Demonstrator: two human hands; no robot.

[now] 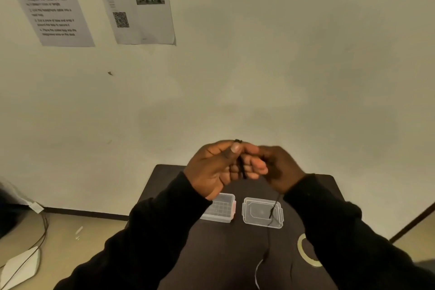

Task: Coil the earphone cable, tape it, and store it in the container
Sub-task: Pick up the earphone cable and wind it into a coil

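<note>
I see 2 arms in front of me, both covered by long black sleeves of a soft, matte cloth. The left sleeve [150,226] runs down to the wrist and ends in a plain cuff. The right sleeve [341,226] looks the same, loose with a few folds. Both hands, left hand [213,167] and right hand [280,167], are bare, no gloves or rings that I can make out.
</note>
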